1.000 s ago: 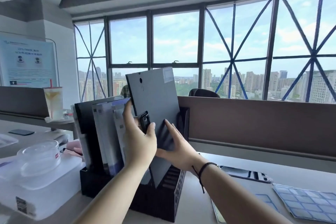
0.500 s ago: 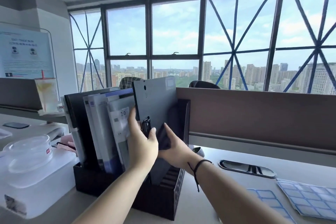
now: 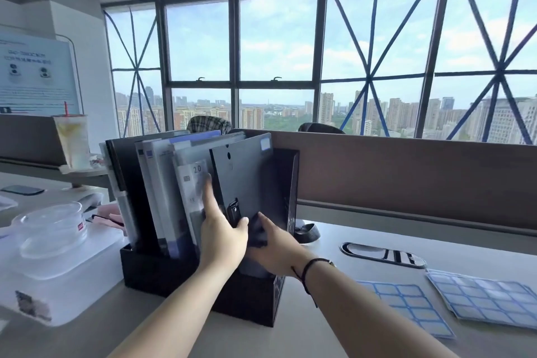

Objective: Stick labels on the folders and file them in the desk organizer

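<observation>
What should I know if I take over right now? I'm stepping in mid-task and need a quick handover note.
Left hand: fingers straight against the filed folders, thumb on the dark folder.
Right hand: grips the dark folder's lower edge.
The dark folder, a label on its top corner, stands in the rightmost slot of the desk organizer.
Done: this folder is labelled and nearly seated.
Left: let go; the label sheets lie on the desk to the right. No unfiled folders are in view.
</observation>
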